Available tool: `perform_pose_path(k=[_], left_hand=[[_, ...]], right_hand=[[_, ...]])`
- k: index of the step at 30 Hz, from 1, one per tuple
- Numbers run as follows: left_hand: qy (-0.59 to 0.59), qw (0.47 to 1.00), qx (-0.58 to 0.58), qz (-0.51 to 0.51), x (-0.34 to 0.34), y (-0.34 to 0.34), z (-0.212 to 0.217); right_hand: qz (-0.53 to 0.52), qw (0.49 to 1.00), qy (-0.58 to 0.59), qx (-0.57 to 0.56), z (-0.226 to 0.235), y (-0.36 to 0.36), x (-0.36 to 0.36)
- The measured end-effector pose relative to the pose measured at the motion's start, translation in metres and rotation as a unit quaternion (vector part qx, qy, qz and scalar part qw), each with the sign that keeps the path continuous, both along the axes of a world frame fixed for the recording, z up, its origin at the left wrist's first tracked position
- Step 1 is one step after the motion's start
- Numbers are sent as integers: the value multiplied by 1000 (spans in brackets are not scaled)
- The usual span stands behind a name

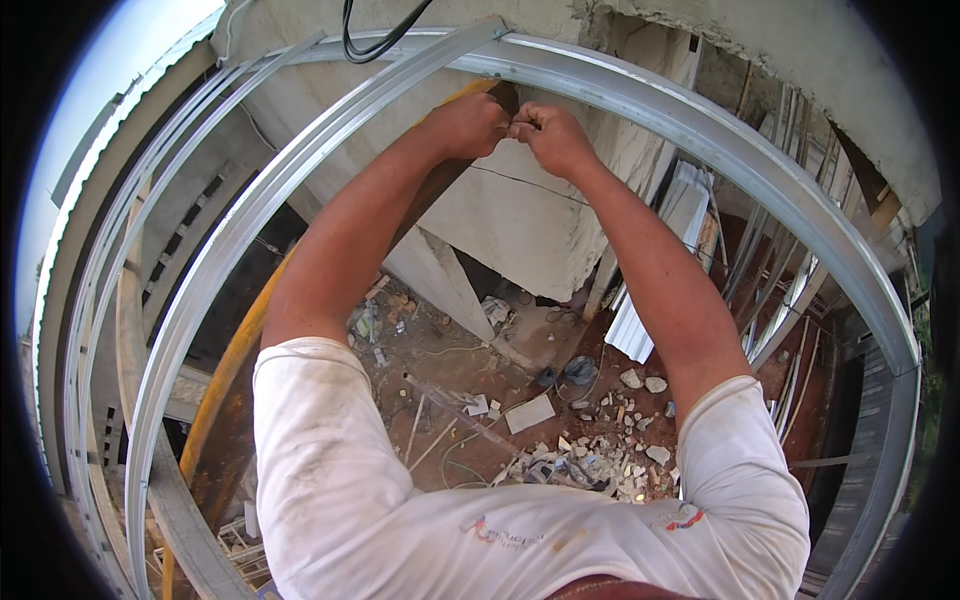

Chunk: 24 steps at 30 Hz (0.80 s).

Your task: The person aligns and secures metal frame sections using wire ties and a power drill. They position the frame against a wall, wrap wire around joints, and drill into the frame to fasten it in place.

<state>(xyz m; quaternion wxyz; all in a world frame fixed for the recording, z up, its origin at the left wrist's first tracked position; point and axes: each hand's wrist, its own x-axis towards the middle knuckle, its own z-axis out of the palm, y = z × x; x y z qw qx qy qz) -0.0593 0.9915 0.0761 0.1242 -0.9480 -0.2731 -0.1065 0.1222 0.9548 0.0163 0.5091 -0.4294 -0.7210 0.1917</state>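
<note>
Both my arms stretch forward, and the hands meet just below a curved-looking silver metal channel (pixel 640 95). My left hand (pixel 470 126) is closed, its fingers bent at the top end of a yellow-edged brown beam (pixel 432 195). Right against it, my right hand (pixel 556 138) is closed in a pinch. Something tiny and pale may sit between the fingertips, too small to make out. A second silver channel (pixel 300 150) slants past my left forearm and meets the first above my hands.
Black cables (pixel 372 48) hang above the channels. Far below, rubble (pixel 590 465), a white board piece (pixel 530 414) and sticks litter the dirt ground. Corrugated sheets (pixel 632 325) and thin metal bars (pixel 775 240) stand at the right. A concrete wall (pixel 520 235) rises ahead.
</note>
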Motion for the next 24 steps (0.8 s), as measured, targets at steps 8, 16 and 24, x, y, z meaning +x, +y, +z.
perform_pose_path(k=[8,16,24], left_hand=[[-55,997,36,-34,-14,2,-4],[-96,977,-14,189,-40,-34,-1],[-143,961,-38,232,-36,-33,8]], right_hand=[[-58,998,34,18,-3,1,-17],[-74,995,64,-11,-15,2,-19],[-102,993,51,36,-26,-8,-34]])
